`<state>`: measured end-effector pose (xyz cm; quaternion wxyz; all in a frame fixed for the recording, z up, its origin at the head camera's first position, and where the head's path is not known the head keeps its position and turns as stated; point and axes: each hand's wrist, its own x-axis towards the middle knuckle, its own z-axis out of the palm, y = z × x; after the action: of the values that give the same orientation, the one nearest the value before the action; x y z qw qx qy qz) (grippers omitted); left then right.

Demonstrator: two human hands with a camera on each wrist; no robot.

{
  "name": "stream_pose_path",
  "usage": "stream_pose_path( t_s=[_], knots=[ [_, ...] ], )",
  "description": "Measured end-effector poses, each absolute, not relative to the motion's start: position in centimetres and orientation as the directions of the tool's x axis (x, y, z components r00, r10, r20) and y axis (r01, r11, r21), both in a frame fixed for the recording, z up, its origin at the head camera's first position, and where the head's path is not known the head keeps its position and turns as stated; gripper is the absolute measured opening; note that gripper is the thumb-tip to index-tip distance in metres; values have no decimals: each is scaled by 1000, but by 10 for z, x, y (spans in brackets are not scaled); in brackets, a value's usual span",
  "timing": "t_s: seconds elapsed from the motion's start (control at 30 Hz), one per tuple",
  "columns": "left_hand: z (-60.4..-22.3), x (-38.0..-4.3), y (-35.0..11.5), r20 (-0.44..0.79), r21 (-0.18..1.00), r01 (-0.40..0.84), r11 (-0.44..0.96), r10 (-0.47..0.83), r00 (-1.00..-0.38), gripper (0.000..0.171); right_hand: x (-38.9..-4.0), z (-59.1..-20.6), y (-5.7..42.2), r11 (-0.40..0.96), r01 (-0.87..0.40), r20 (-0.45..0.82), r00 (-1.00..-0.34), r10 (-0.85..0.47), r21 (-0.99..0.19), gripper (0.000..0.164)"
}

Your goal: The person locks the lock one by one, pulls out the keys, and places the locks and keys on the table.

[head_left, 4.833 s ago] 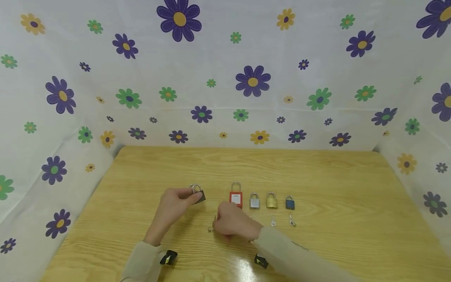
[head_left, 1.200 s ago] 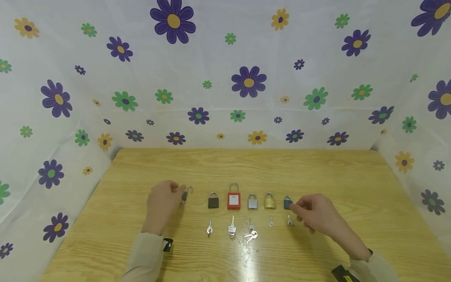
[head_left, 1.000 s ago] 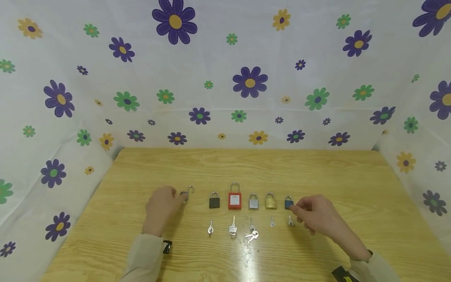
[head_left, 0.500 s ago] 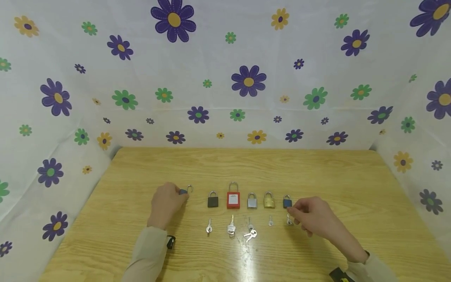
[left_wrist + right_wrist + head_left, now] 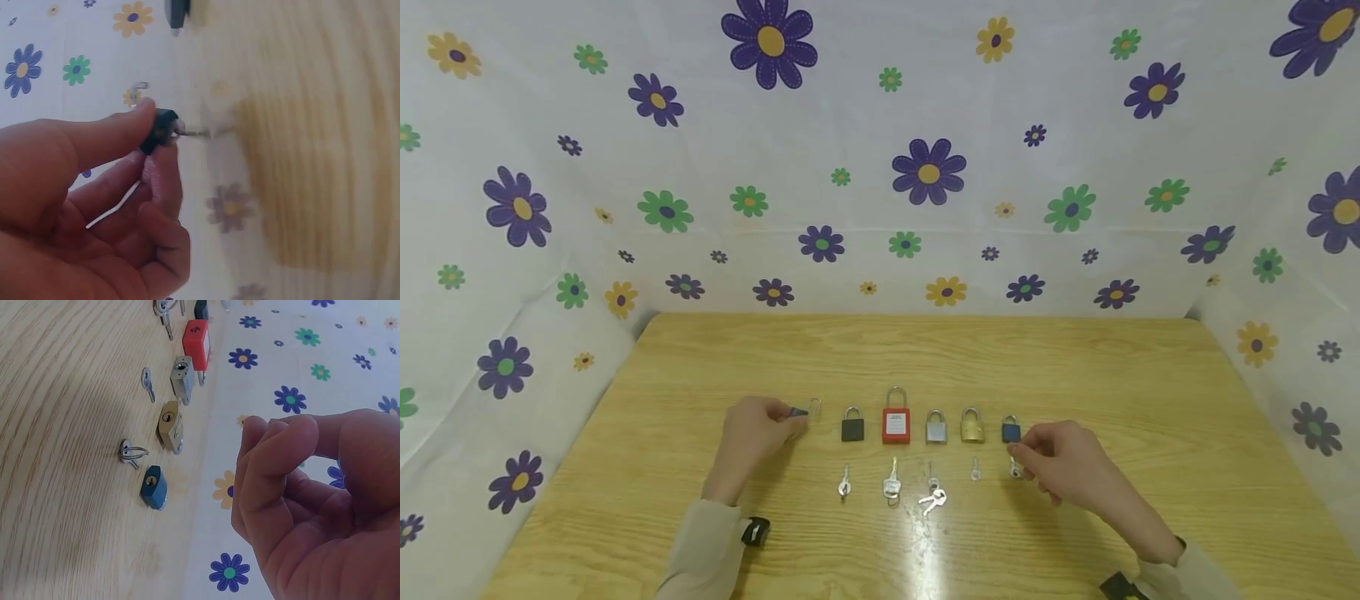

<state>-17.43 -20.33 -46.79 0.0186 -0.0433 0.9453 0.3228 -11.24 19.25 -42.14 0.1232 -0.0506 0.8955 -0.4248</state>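
Note:
My left hand [image 5: 758, 433] pinches a small blue padlock [image 5: 164, 127] between thumb and fingers, at the left end of a row of padlocks. Its shackle [image 5: 815, 407] stands unlatched, and a thin metal piece like a key [image 5: 192, 132] sticks out of the body. My right hand [image 5: 1063, 458] hovers by another blue padlock [image 5: 1011, 429] at the row's right end. Its fingers curl loosely towards the thumb, with nothing visible between them. Below this lock lies a ringed key [image 5: 130, 452], partly covered by the right hand in the head view.
Between the hands lie a black padlock [image 5: 852, 429], a red one [image 5: 896, 426], a silver one [image 5: 936, 430] and a brass one [image 5: 972, 428]. Keys lie below them, including a pair [image 5: 934, 499]. Flowered cloth [image 5: 850, 125] surrounds the wooden table [image 5: 925, 354].
The black padlock has gone from my left hand to the row, and that hand now tilts the blue padlock about. My right hand has moved from the left keys to the row's right end.

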Motion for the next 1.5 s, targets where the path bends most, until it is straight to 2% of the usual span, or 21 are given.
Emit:
stream_pose_path(
  t_s=[0.27,0.4,0.6,0.73,0.83,1.0,1.17,1.37,1.5],
  knots=[
    [-449,-164,-195,-35,749,-50,660,-36,-999,44,-112,-420,190,614,-62,-136,-953,-271,-786,20],
    [-443,-156,-183,5,826,9,564,8,-1000,38,-111,-420,188,623,-153,-82,-940,-332,-767,18],
    [-443,-145,-163,74,892,113,439,106,-992,23,-110,-419,184,622,-369,115,-905,-410,-690,10],
    [-446,-140,-151,67,922,126,365,169,-983,18,-108,-421,178,570,-456,206,-870,-449,-683,9],
    [-448,-136,-141,59,944,123,306,210,-976,17,-107,-422,171,492,-558,307,-810,-501,-668,12],
    [-450,-130,-124,82,966,149,211,297,-951,17,-110,-421,157,318,-788,558,-603,-569,-527,22],
    [-453,-123,-113,112,965,191,177,381,-918,15,-110,-416,145,241,-886,658,-457,-598,-396,12],
    [-439,-115,-101,110,950,219,225,415,-903,10,-108,-411,139,255,-920,681,-391,-619,-297,22],
    [-423,-110,-96,111,933,241,267,424,-899,8,-108,-410,138,297,-914,647,-404,-647,-275,25]
  ],
)
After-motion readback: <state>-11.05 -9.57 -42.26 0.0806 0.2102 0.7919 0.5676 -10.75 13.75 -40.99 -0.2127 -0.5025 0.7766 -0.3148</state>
